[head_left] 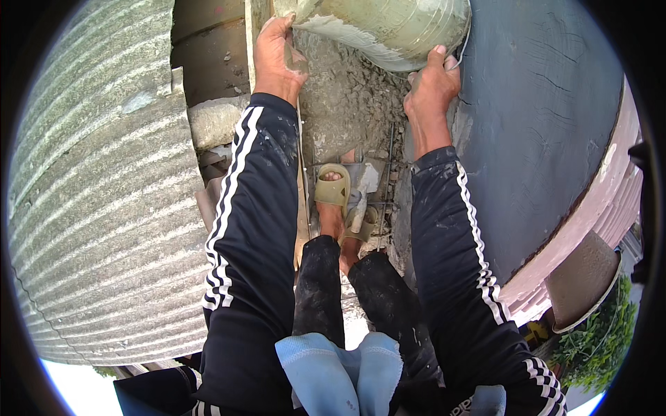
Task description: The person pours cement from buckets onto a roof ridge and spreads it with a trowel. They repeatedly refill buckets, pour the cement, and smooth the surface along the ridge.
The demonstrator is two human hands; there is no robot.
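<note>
At the top of the view a greenish-grey bucket (395,31) lies tipped on its side, smeared with pale cement. My left hand (277,61) is closed at the bucket's left end, thumb up against its edge. My right hand (433,93) grips the bucket's lower right side, where a thin wire handle (466,41) shows beside the fingers. Below the bucket, rough wet concrete (340,111) fills a narrow strip between a wooden board and the wall. The bucket's far side and its opening are cut off by the frame.
Corrugated roof sheets (104,208) rise on the left, and a dark grey plastered wall (534,125) stands on the right. Steel bars (390,152) and rubble lie around my sandals (333,186). A brown curved container (584,277) and green plants (600,340) sit at the lower right.
</note>
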